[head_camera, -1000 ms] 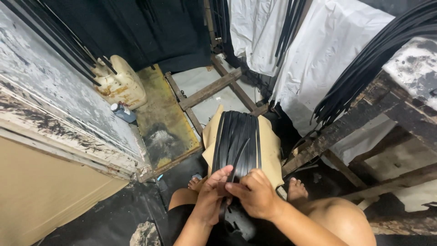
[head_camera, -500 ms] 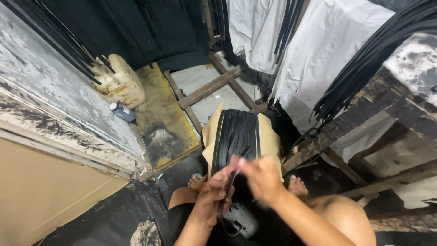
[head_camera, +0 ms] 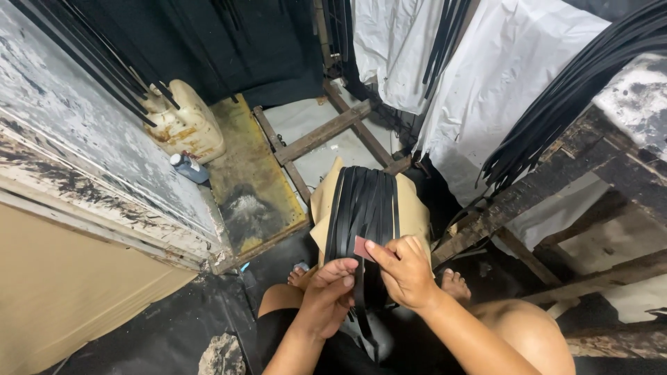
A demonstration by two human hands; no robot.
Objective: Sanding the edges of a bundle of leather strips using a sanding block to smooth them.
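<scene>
- The right hand [head_camera: 406,274] has its fingers [head_camera: 397,248] curled shut on a small reddish piece [head_camera: 363,247], pinched at the fingertips.
- The small reddish piece touches a bundle of black straps [head_camera: 367,205], right at the tips of those fingers.
- The left hand [head_camera: 326,295] sits just below and beside the right hand. Its fingers [head_camera: 342,267] are bent around one black strap [head_camera: 359,292] that hangs down from the bundle.
- The bundle of black straps lies over a tan board [head_camera: 321,208], just past the fingers of both hands. The board shows on both sides of the straps.
- Bare feet [head_camera: 455,281] rest on the dark floor [head_camera: 174,326], under and beside the hands.
- Far from the fingers, up and to the left, a dirty white jug [head_camera: 184,125] stands by a peeling white wall [head_camera: 83,139]. A small blue bottle [head_camera: 189,168] stands just beside the jug.
- A yellow mat [head_camera: 243,173] lies on the floor next to the jug.
- More black straps [head_camera: 577,83] hang over a rough wooden bench [head_camera: 556,180] to the right of the fingers.
- White sheets [head_camera: 500,76] hang behind those straps.
</scene>
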